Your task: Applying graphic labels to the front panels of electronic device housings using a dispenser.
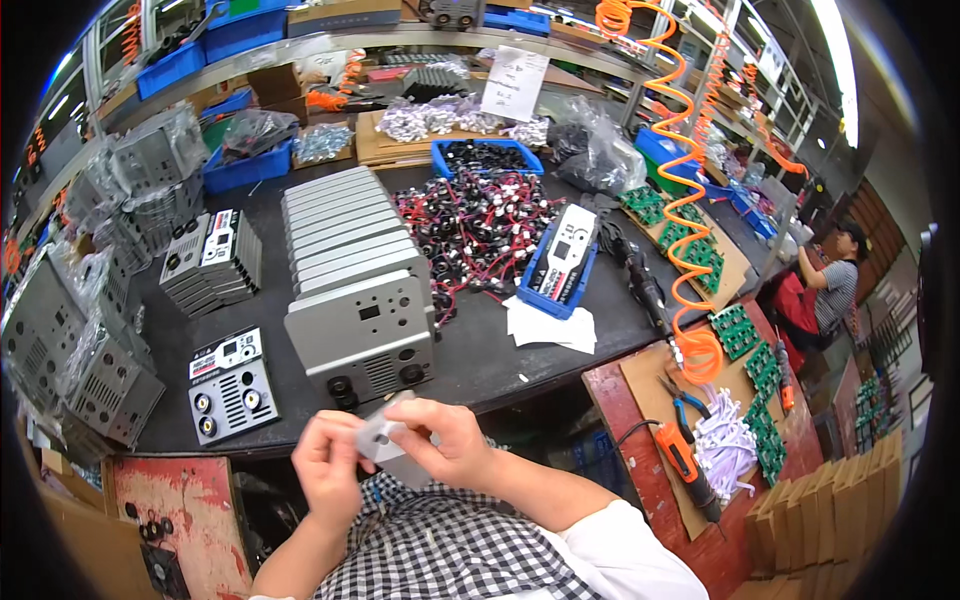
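Note:
Just in front of my chest I hold a small flat grey piece with a round hole [404, 467]; I cannot tell exactly what it is. My right hand [448, 438] grips its upper right part between thumb and fingers. My left hand [330, 468] is closed, with its fingertips pinched at the piece's left edge. Just beyond my hands stands a row of grey metal panels [360, 335], the nearest with black round fittings at its lower corners. Left of them lies a panel with a black-and-white label [232, 388].
Red-and-black wired parts [480, 230] are heaped mid-table beside a blue bin [560, 270] holding labelled plates. At right, an orange coiled hose [690, 200] hangs above green circuit boards [735, 332], an orange-and-black tool [678, 455] and white cable ties [725, 440]. A co-worker [830, 280] sits far right.

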Available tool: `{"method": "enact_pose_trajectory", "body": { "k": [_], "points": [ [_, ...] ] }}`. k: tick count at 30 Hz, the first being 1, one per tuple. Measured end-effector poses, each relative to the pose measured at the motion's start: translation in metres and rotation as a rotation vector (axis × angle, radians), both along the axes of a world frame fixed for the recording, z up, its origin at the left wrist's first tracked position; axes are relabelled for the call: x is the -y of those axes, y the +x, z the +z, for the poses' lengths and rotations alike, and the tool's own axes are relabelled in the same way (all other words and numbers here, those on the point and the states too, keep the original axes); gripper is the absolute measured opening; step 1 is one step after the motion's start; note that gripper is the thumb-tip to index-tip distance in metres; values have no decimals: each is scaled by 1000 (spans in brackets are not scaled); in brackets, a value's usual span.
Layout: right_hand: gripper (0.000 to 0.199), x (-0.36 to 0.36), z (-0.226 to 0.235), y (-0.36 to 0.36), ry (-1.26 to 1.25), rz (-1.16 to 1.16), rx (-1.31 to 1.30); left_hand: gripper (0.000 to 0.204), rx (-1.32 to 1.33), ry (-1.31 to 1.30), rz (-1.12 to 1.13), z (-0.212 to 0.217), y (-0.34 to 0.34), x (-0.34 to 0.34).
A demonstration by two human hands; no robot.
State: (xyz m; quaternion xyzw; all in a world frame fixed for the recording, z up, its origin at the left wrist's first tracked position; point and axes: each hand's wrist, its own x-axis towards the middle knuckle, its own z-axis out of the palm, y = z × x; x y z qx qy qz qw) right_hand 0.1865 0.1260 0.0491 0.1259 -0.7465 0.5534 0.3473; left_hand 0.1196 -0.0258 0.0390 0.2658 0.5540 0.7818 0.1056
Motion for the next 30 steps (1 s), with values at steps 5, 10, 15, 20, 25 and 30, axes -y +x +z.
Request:
{"method": "enact_pose_trajectory", "body": {
  "k": [5, 10, 15, 20, 25, 30],
  "points": [
    [29, -80, -23, 3, 294, -466, -2, 7, 492, 364, 112, 1, -39, 18],
    [27, -209, -102, 49, 175, -962, 511, 19, 388, 469, 267, 18, -38, 21],
    [31, -242, -103, 79, 246, -1083, 792, 19, 249, 438, 195, 23, -25, 16],
    [32, -279, -106, 64, 302, -1168, 815, 17, 117, 414, 145, 25, -19, 14],
    [27, -273, -91, 64, 410, -1186, 900, 19, -78, 375, 231, 27, -15, 23],
    [39, -215, -65, 56, 665, -1344, 511, 18, -365, 209, 298, 22, -7, 23]
  ]
}}
